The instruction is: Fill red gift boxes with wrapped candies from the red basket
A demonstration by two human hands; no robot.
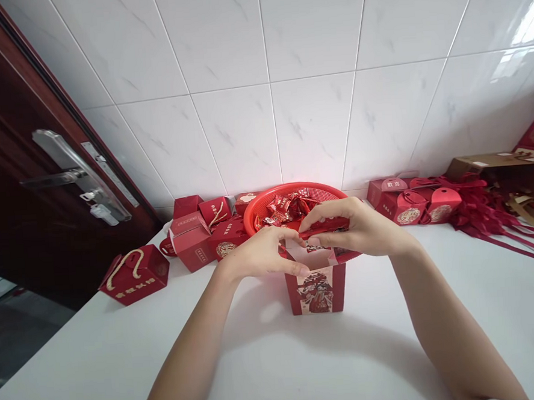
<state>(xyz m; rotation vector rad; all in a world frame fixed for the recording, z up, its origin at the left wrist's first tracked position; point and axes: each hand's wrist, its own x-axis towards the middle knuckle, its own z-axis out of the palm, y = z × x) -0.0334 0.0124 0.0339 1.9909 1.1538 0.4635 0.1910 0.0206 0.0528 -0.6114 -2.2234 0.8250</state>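
Note:
A red paper gift box [320, 293] with a printed picture of figures on its front stands upright on the white table, its top open and pale inside. My left hand [265, 251] grips the box's upper left rim, thumb on the front edge and fingers across the opening. From the right, my right hand [359, 227] reaches over the back of the box, thumb and fingers closed round a red flap at its top. Just behind stands a red plastic basket [250, 219] of wrapped candies [285, 208], partly covered by my hands.
Several red gift boxes [195, 246] stand left of the basket; one with a rope handle [138, 277] sits near the table's left edge. At right are more red boxes [407, 206], dark red ribbons [480, 211] and a cardboard box [495, 162]. A tiled wall [317, 130] closes the back.

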